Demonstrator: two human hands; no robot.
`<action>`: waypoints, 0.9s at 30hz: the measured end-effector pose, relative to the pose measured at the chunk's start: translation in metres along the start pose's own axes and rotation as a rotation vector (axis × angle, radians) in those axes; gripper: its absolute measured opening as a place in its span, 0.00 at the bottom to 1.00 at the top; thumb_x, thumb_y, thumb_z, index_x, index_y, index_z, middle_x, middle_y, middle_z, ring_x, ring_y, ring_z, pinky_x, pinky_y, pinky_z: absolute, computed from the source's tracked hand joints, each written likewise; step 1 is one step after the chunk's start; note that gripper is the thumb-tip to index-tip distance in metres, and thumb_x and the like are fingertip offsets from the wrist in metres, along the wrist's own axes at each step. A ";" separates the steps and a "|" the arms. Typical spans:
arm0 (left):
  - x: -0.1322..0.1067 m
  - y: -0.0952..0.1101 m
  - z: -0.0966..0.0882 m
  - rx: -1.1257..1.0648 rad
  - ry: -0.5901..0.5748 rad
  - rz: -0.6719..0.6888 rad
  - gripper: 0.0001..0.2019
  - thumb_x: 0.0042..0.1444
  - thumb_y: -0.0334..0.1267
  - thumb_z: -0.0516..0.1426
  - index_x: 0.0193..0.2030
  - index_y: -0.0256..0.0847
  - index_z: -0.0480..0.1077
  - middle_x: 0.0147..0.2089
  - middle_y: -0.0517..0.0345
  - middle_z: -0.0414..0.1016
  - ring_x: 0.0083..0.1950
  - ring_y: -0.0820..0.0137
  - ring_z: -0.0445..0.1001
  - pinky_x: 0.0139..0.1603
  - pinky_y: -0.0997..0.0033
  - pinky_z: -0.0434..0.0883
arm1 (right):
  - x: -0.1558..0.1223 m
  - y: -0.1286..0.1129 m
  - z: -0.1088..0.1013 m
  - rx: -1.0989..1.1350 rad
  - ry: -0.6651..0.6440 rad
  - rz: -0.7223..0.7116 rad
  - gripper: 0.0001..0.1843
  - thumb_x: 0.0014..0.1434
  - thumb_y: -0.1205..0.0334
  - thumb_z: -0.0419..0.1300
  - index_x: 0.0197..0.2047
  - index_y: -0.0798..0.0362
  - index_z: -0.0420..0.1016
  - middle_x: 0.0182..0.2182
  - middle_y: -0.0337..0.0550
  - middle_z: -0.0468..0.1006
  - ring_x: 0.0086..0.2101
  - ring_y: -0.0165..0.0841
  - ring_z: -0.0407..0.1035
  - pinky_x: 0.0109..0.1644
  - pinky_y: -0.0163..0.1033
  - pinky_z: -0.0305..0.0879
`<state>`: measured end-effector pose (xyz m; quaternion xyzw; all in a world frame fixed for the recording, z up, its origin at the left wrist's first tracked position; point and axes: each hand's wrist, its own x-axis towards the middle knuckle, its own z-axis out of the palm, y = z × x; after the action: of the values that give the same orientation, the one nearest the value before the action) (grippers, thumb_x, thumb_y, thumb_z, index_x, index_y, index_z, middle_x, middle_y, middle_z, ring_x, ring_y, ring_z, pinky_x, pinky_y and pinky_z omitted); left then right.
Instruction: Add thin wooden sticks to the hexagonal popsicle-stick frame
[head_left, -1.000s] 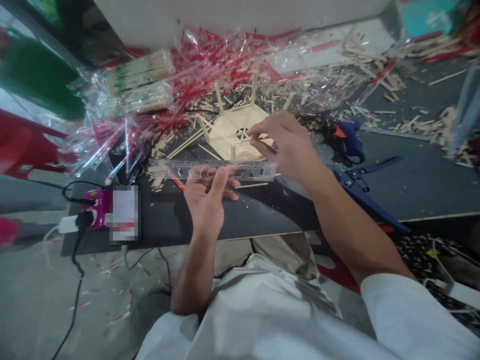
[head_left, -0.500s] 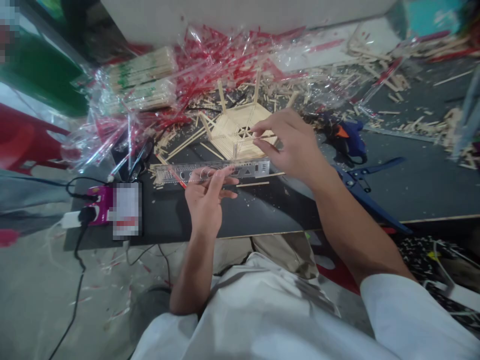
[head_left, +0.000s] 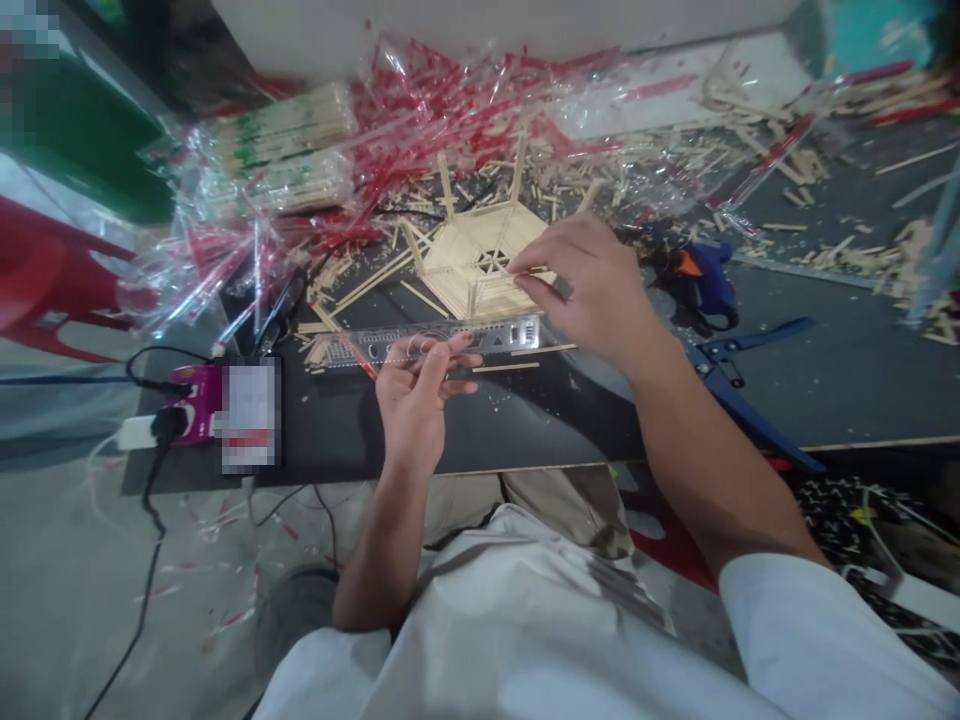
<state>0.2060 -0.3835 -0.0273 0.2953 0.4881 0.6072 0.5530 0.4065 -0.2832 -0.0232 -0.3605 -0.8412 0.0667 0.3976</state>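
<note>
My left hand is closed at the near edge of a clear plastic stencil ruler, with thumb and fingers against it. By these fingers a thin red pen-like piece slants under the ruler. My right hand pinches a thin wooden stick between thumb and forefinger, mostly hidden by the fingers. It is over the right side of a hexagonal frame built of pale sticks, which has a spoked opening in its middle and short upright posts at its corners.
Bundled sticks in plastic and red-printed wrappers crowd the back. To the right are a blue glue gun and a blue-handled cutter. A phone and purple power adapter lie left. Stick scraps are scattered about.
My right hand has shifted very slightly, still pinching over the frame. My left hand and the ruler stay almost in place; the view has moved a little.
</note>
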 end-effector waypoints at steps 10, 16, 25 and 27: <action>-0.021 0.001 -0.011 -0.029 -0.114 -0.356 0.27 0.54 0.47 0.70 0.55 0.38 0.68 0.52 0.40 0.84 0.47 0.59 0.86 0.28 0.76 0.80 | 0.002 -0.004 -0.001 -0.003 0.054 -0.047 0.07 0.71 0.59 0.56 0.41 0.43 0.75 0.38 0.41 0.81 0.42 0.41 0.74 0.50 0.55 0.72; -0.019 0.027 -0.026 0.375 -0.389 -0.222 0.17 0.62 0.50 0.65 0.48 0.38 0.76 0.35 0.49 0.84 0.21 0.73 0.76 0.14 0.80 0.68 | 0.001 -0.001 0.001 0.002 0.040 -0.058 0.06 0.71 0.58 0.58 0.42 0.42 0.76 0.38 0.43 0.81 0.41 0.42 0.74 0.50 0.55 0.71; 0.050 0.100 0.001 0.826 -0.290 0.408 0.08 0.51 0.31 0.70 0.38 0.42 0.83 0.36 0.56 0.82 0.34 0.68 0.76 0.40 0.71 0.75 | -0.001 -0.001 0.003 0.012 0.000 0.000 0.07 0.72 0.56 0.56 0.46 0.42 0.76 0.41 0.44 0.80 0.45 0.43 0.73 0.53 0.54 0.68; 0.068 0.111 0.013 0.958 -0.346 0.509 0.07 0.53 0.30 0.69 0.39 0.41 0.83 0.40 0.54 0.82 0.38 0.64 0.77 0.53 0.59 0.75 | -0.001 -0.001 0.004 0.005 0.006 -0.005 0.07 0.72 0.57 0.56 0.46 0.42 0.76 0.41 0.45 0.80 0.45 0.43 0.73 0.53 0.54 0.68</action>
<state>0.1609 -0.3052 0.0668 0.7167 0.5248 0.3747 0.2655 0.4041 -0.2839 -0.0262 -0.3577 -0.8406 0.0669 0.4012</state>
